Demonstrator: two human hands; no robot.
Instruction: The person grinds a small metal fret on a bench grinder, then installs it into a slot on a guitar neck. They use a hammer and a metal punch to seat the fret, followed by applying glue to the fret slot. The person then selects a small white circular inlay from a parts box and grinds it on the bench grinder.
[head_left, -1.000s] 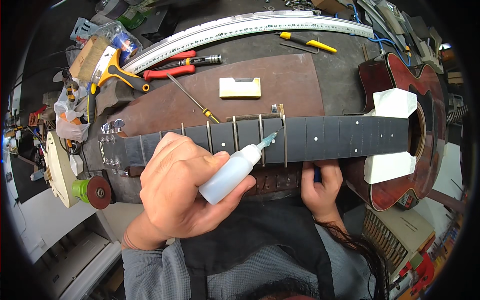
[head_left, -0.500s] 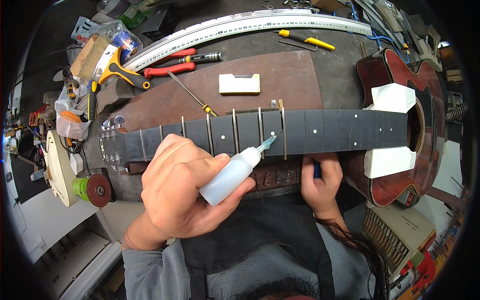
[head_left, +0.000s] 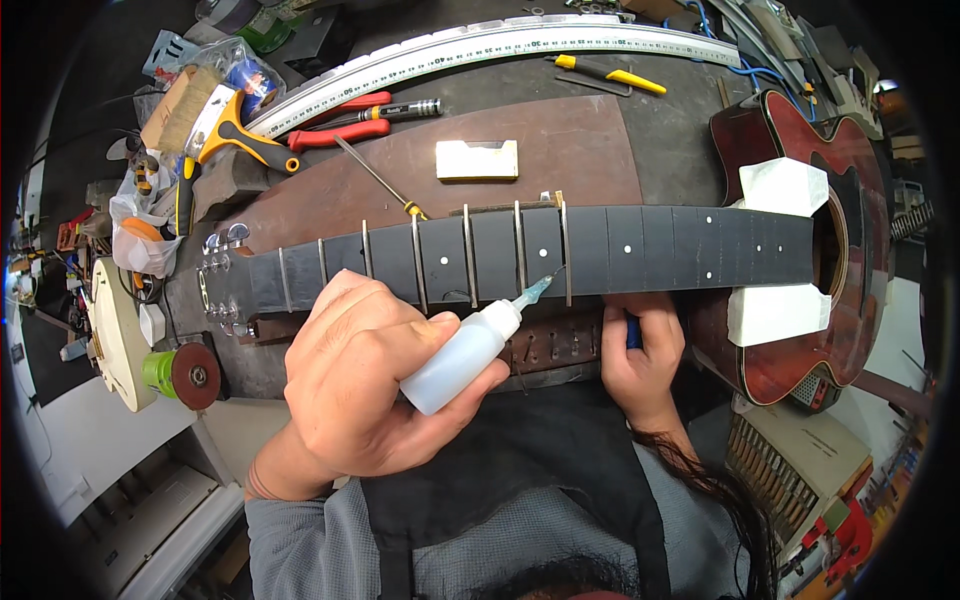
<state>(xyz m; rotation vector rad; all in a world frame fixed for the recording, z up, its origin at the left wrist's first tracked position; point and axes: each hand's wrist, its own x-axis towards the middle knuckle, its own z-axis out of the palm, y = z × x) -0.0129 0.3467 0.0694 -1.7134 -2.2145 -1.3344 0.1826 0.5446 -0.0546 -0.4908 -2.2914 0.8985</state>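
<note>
My left hand (head_left: 360, 385) is closed round a small translucent squeeze bottle (head_left: 455, 370) with a thin pale-blue tip (head_left: 535, 292). The tip's fine end is at a fret wire (head_left: 567, 240) on the dark guitar fingerboard (head_left: 640, 268). Several other fret wires cross the board toward the headstock, some sticking out past its edges. Below the near edge of the neck, my right hand (head_left: 645, 365) has its fingers curled, partly hidden under the neck. A blue thing (head_left: 633, 332) shows between its thumb and fingers; I cannot make out its kind.
The red guitar body (head_left: 750, 140) lies at right, with white pads (head_left: 778, 316) beside the fingerboard. Beyond the neck are a small white box (head_left: 477, 160), a yellow-tipped screwdriver (head_left: 385, 182), red-handled pliers (head_left: 340, 134), a brush (head_left: 235, 135), a long ruler (head_left: 480, 48) and a yellow-black cutter (head_left: 610, 75).
The bottle tip has shifted along the fret wire toward the near edge of the fingerboard. The neck sits slightly higher in the picture. Both hands keep their grip.
</note>
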